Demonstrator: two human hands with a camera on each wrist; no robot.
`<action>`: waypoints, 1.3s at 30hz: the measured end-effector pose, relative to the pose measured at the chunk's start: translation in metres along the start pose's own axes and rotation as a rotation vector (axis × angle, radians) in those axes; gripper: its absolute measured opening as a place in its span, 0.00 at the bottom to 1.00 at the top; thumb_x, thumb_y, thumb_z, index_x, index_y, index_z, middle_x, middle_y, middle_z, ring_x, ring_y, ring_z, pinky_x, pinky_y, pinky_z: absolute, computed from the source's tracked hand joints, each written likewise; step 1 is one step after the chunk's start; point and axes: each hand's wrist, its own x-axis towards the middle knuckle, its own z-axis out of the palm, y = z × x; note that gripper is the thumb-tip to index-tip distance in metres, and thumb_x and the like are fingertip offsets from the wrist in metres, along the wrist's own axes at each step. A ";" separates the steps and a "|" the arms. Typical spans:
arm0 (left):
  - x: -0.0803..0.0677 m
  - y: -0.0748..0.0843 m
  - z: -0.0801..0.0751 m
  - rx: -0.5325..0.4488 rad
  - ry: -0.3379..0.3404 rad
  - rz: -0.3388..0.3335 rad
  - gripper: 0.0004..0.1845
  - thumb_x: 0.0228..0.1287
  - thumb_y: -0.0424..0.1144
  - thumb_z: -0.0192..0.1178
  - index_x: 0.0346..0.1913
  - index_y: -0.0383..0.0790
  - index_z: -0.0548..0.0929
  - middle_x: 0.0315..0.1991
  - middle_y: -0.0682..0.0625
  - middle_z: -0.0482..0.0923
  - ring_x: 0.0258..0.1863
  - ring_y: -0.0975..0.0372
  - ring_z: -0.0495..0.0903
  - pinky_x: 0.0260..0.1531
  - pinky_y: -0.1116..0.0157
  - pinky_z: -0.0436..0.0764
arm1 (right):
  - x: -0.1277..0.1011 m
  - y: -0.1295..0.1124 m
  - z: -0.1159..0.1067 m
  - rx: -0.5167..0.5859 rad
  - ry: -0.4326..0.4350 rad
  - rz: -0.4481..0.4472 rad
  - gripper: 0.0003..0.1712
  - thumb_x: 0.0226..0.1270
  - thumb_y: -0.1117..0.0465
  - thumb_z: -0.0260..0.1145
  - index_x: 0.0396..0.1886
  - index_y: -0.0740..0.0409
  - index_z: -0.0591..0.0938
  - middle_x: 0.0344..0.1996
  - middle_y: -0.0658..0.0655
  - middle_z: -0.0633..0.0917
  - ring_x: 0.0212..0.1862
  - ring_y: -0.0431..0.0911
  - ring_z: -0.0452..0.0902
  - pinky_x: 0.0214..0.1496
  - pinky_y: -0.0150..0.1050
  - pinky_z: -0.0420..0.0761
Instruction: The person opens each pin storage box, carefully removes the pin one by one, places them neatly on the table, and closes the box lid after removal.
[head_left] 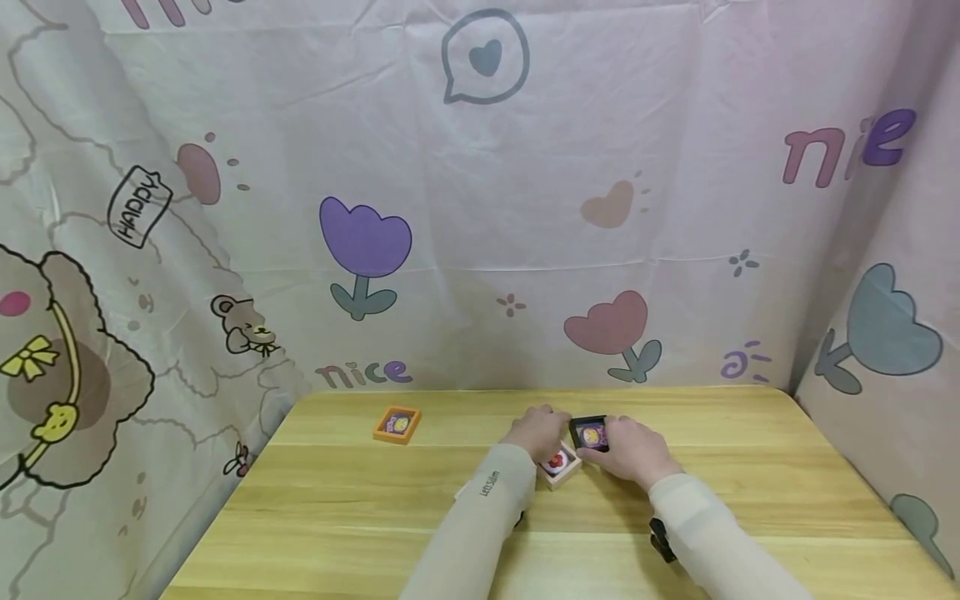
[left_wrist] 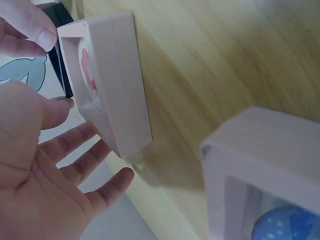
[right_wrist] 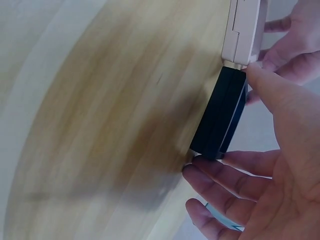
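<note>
My right hand (head_left: 636, 447) grips a small black frame box (head_left: 589, 435) with a yellow-and-purple picture. In the right wrist view, the thumb is at one end of the black box (right_wrist: 217, 115) and fingers are at the other. A pale pink box (head_left: 560, 467) with a red picture lies on the table, corner to corner with the black one. My left hand (head_left: 536, 432) reaches over its far side. The left wrist view shows its fingers (left_wrist: 75, 135) loosely extended beside the pink box (left_wrist: 117, 85), the thumb near the black box's corner.
Another pale pink box (left_wrist: 280, 135) with a blue picture lies nearer me, mostly hidden by the left sleeve in the head view. An orange frame box (head_left: 397, 425) sits at the table's back left. Printed cloth (head_left: 465, 183) hangs behind the wooden table (head_left: 322, 508) and at both sides.
</note>
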 end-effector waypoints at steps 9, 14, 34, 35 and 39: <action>0.004 0.001 0.004 0.014 -0.014 -0.015 0.25 0.82 0.41 0.58 0.76 0.61 0.77 0.74 0.49 0.76 0.71 0.51 0.76 0.71 0.46 0.79 | 0.001 0.004 0.002 -0.003 0.004 0.007 0.36 0.64 0.37 0.78 0.47 0.68 0.83 0.34 0.59 0.86 0.34 0.49 0.81 0.33 0.48 0.85; 0.005 0.004 0.006 0.063 -0.004 0.020 0.28 0.77 0.37 0.61 0.76 0.61 0.77 0.73 0.50 0.78 0.69 0.51 0.77 0.68 0.44 0.80 | -0.001 0.007 0.001 -0.006 0.003 0.015 0.37 0.63 0.38 0.79 0.48 0.69 0.83 0.36 0.60 0.86 0.36 0.50 0.81 0.35 0.49 0.86; -0.004 0.014 0.016 0.096 0.024 0.130 0.26 0.74 0.39 0.64 0.72 0.60 0.81 0.61 0.55 0.84 0.60 0.57 0.81 0.65 0.49 0.84 | -0.014 0.023 0.001 -0.016 0.028 0.011 0.42 0.58 0.44 0.81 0.59 0.73 0.81 0.39 0.64 0.86 0.37 0.52 0.82 0.36 0.51 0.86; -0.005 0.014 0.017 0.096 0.027 0.137 0.25 0.75 0.40 0.64 0.71 0.60 0.81 0.60 0.55 0.84 0.60 0.57 0.81 0.65 0.50 0.84 | -0.015 0.024 0.001 -0.012 0.029 0.011 0.42 0.58 0.44 0.81 0.59 0.73 0.81 0.39 0.64 0.86 0.37 0.52 0.82 0.36 0.50 0.86; -0.007 0.014 0.020 0.088 0.038 0.173 0.20 0.80 0.43 0.60 0.70 0.58 0.82 0.60 0.55 0.84 0.59 0.58 0.81 0.63 0.54 0.85 | -0.018 0.026 -0.001 0.011 0.036 0.010 0.42 0.55 0.46 0.81 0.59 0.72 0.81 0.38 0.63 0.86 0.36 0.51 0.81 0.36 0.49 0.85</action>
